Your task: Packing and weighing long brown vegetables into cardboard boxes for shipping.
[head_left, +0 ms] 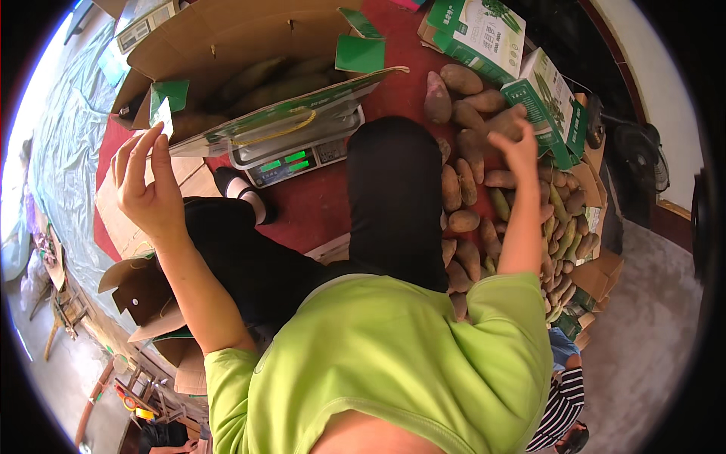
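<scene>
My left hand is raised at the left corner of a large open cardboard box. Its fingertips and thumb close on a small white-and-green flap of that box. Inside the box, long brownish-green roots lie in shadow. The box rests on a digital scale with lit green displays. On the right, my right hand reaches over a pile of sweet potatoes. Thumb and fingers curve around the ends of one reddish-brown sweet potato.
White-and-green printed cartons stand behind the pile. Smaller greenish roots lie to its right. A black fan is by the right wall. Folded cardboard and plastic sheeting are at my left. Another person in stripes is at lower right.
</scene>
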A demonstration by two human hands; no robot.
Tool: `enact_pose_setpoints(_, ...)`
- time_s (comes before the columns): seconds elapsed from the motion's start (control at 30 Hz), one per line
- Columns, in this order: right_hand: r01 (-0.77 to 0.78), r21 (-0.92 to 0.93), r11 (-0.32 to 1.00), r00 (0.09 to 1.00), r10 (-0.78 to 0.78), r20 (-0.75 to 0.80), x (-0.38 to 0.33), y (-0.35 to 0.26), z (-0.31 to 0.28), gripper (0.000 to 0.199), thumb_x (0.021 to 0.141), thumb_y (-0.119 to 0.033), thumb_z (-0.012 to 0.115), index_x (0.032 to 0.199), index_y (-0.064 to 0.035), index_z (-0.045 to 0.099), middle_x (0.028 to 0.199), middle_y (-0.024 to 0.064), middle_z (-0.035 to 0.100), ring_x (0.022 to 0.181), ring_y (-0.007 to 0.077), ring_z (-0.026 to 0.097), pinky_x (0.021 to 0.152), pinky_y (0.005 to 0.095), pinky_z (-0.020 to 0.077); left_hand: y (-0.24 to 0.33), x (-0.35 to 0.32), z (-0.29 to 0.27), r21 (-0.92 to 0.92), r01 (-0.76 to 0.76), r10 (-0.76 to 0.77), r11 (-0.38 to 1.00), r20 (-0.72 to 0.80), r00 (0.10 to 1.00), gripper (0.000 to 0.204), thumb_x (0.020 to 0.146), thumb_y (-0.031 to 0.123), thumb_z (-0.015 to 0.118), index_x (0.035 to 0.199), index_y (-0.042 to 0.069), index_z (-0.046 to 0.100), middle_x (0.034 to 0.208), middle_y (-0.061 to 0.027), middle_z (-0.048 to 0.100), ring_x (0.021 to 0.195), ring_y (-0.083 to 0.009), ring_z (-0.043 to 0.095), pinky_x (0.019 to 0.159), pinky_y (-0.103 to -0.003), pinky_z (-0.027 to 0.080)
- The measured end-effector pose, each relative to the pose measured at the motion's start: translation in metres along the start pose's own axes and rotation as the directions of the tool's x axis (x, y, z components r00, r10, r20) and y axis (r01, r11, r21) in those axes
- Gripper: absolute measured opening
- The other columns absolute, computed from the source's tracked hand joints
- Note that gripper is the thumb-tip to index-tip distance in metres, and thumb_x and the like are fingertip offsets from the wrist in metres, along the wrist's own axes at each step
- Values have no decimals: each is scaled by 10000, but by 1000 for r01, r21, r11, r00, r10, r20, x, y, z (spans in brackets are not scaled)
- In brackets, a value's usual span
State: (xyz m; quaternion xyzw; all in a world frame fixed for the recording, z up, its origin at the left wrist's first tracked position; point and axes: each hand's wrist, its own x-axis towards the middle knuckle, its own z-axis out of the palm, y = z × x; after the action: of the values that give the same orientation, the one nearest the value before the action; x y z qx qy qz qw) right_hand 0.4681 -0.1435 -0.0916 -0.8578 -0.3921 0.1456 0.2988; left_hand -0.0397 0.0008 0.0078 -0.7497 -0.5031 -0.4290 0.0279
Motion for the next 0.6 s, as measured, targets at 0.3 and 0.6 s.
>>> enact_pose_setpoints(0.3, -253, -306, 918, 960, 278, 41, -53, 138, 64, 563, 653, -258, 767, 1128, -24, 578, 998, 194, 643, 965, 325, 614, 831, 377, 474, -11, -3, 0, -341, 433, -499, 834, -134, 856, 211, 890, 140, 601, 1061, 27, 654, 1042, -59, 625, 993, -132, 548, 907, -275, 406)
enact_pose_setpoints(0.6, -279, 308, 909, 866, 100, 491, 20, -34, 76, 342, 867, -180, 581, 1184, -55, 554, 1007, 48, 616, 847, 149, 585, 718, 286, 487, -51, 1, -19, -522, 782, -810, 340, 261, 526, 523, 884, 419, 570, 1319, 154, 451, 1345, -62, 449, 1256, -234, 392, 963, -431, 332)
